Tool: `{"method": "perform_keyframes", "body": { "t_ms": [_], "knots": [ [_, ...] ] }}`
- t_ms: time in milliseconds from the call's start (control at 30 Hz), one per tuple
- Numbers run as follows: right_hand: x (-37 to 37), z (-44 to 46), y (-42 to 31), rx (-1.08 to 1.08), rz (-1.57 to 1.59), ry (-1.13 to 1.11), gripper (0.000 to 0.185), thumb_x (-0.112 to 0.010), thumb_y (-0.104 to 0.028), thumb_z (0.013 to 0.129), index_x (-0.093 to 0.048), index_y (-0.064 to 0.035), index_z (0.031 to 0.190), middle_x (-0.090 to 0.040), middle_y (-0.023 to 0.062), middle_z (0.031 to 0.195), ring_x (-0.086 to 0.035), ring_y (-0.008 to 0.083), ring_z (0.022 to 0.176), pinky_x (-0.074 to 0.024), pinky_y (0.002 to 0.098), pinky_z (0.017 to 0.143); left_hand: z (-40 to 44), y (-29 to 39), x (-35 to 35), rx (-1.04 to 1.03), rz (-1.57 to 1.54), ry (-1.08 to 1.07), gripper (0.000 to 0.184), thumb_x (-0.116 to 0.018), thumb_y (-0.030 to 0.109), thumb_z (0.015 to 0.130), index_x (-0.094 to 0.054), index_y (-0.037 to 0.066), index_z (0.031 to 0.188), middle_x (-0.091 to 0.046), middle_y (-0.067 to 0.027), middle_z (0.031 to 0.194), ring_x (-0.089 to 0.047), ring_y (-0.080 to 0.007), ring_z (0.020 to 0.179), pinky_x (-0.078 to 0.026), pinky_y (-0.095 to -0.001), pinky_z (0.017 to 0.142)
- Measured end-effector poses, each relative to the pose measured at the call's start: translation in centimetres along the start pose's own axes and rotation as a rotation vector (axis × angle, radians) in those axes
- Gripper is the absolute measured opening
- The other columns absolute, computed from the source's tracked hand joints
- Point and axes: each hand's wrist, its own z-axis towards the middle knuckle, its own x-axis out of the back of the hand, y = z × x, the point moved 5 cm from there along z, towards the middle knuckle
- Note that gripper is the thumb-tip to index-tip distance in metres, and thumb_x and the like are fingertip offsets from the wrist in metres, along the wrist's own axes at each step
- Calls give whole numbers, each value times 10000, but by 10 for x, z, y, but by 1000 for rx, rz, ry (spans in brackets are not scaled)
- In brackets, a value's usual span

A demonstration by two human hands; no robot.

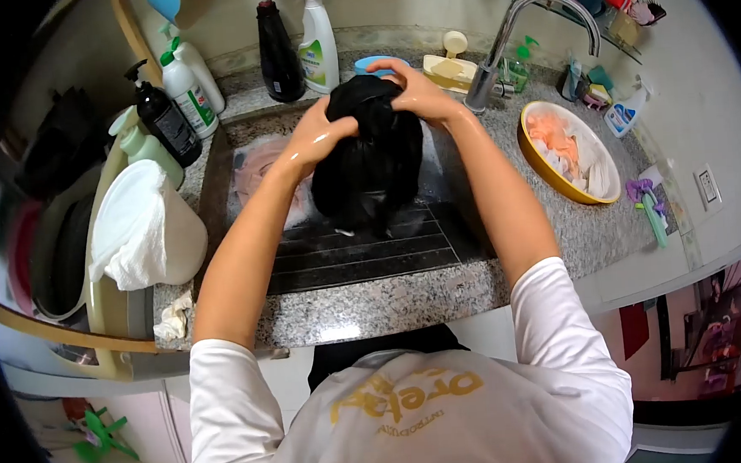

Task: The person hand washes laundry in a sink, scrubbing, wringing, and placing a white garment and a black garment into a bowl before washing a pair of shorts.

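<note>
Grasping a bunched black garment (371, 168) with left hand (423, 94) and right hand (317, 139) over a sink washboard (355, 262), upper center of the frame; risks slipping from wet fingers, or dropping onto pink cloth (257, 172) left of center, if held loosely.

Bottles (317, 52), basin (543, 168) on granite counter (375, 310)

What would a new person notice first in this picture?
Probably the bunched black cloth, gripped by the left hand and right hand over the dark rectangular sink. Next, the yellow oval basin with orange and white cloths, right of the sink, and the curved chrome faucet behind it.
</note>
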Motion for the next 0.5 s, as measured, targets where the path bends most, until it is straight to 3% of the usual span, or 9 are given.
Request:
{"method": "perform_keyframes", "body": {
  "t_ms": [33,100,133,167,267,333,367,433,500],
  "knots": [
    [4,-5,6,1,1,2,683,-609,-6,590,-368,-57,1228,-465,70,1163,-424,181,1096,-334,298,932,-4,15,-3,17,-20,25,442,-577,99,609,-510,-36,1025,-568,-87,903,-533,-168,810,-424,-260,753],
    [-3,-20,19,32,22,-169,829,-687,-99,633,-236,-104,1328,-351,132,1300,-340,212,1194,-275,342,989,0,24,-2,-1,-47,37,395,-550,68,606,-521,-30,988,-565,-72,865,-531,-157,775,-426,-247,728],
    [-4,-30,43,-114,96,-244,984,-745,-200,629,-106,-126,1374,-204,124,1388,-201,228,1275,-182,339,1041,-2,33,-1,10,-148,42,375,-529,46,605,-526,-25,973,-562,-63,850,-528,-152,763,-427,-242,720],
    [-1,-27,71,-155,-106,-262,1049,-771,-262,610,-70,-100,1373,-167,124,1402,-176,251,1284,-171,348,1046,-3,40,-1,19,-248,46,358,-508,24,603,-530,-21,958,-558,-55,834,-525,-147,752,-427,-237,711],
    [-32,-27,97,-274,18,-286,987,-763,-248,619,-138,-48,1356,-234,131,1379,-238,253,1256,-215,348,1031,9,42,5,-6,-476,29,313,-469,7,604,-532,7,911,-525,-35,800,-503,-150,752,-418,-236,713],
    [-38,-23,85,-361,-142,-114,819,-747,-221,627,-312,1,1284,-411,155,1266,-396,251,1148,-321,349,968,12,45,8,-19,-521,30,310,-464,8,604,-529,13,907,-518,-36,800,-499,-152,754,-418,-239,714],
    [-35,-21,89,-365,-135,-115,819,-747,-221,627,-312,1,1284,-411,155,1266,-396,251,1148,-321,349,968,12,42,16,-4,-540,54,316,-457,6,608,-525,14,917,-516,-39,804,-497,-154,754,-421,-242,715],
    [-9,-9,91,-245,-212,24,532,-689,-73,645,-486,26,1127,-550,99,1089,-505,167,979,-406,289,849,10,34,35,32,-534,103,329,-441,4,623,-515,21,943,-516,-43,809,-500,-161,739,-433,-254,706],
    [22,-13,89,-177,-147,210,477,-660,-51,649,-498,20,1092,-569,94,1031,-528,164,929,-420,280,820,11,-1,66,114,-480,99,348,-436,6,632,-513,16,972,-521,-47,825,-511,-170,726,-442,-263,697]
  ]
}}
